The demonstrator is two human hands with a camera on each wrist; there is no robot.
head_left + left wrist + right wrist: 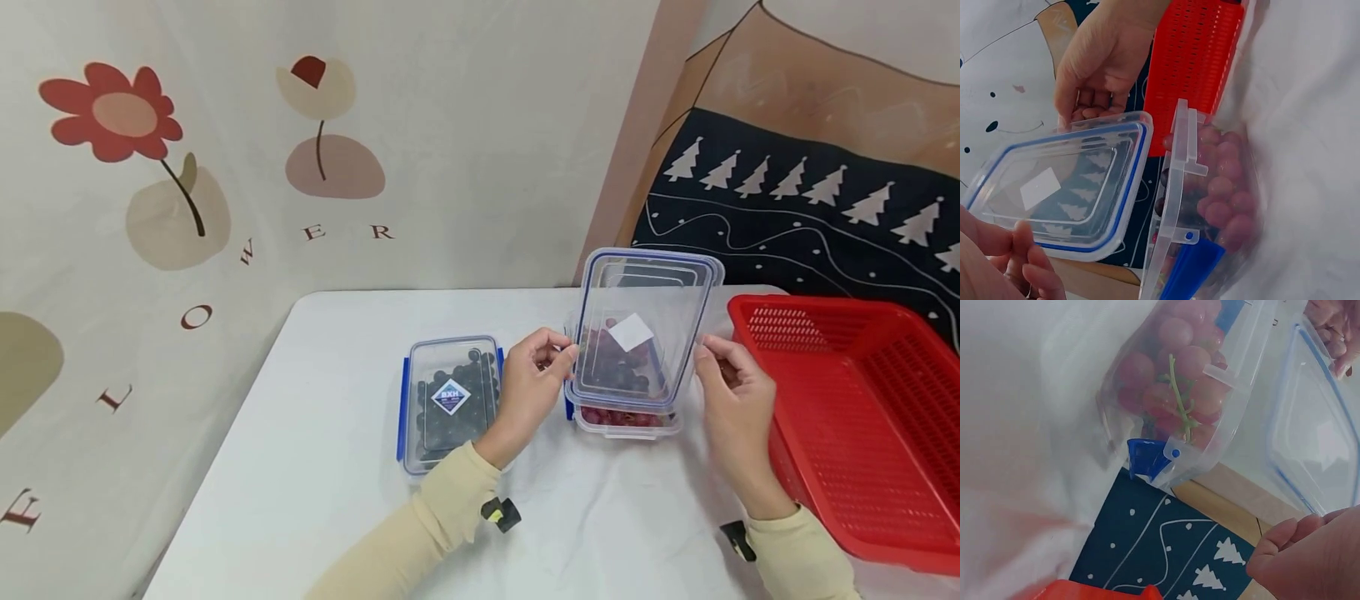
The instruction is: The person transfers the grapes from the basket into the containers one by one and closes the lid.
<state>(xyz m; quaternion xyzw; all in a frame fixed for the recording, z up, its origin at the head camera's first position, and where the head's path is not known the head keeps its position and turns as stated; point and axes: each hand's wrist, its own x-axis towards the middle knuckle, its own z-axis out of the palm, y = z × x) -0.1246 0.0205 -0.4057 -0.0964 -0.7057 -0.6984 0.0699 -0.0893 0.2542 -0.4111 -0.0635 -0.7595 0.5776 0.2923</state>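
Note:
Both hands hold a clear plastic lid with a blue seal and a white diamond sticker, tilted above an uncovered container. The left hand pinches the lid's left edge between thumb and fingers. At the opposite edge, the right hand grips with its thumb and curled fingers. Red grapes fill the container, with some darker ones among them; blue clips hang at its sides. Left of it, a lidded container of dark grapes lies on the table, its blue clips along both sides.
A red plastic basket with perforated walls stands at the right, close to the right forearm. The white table meets a printed cloth backdrop at its far edge.

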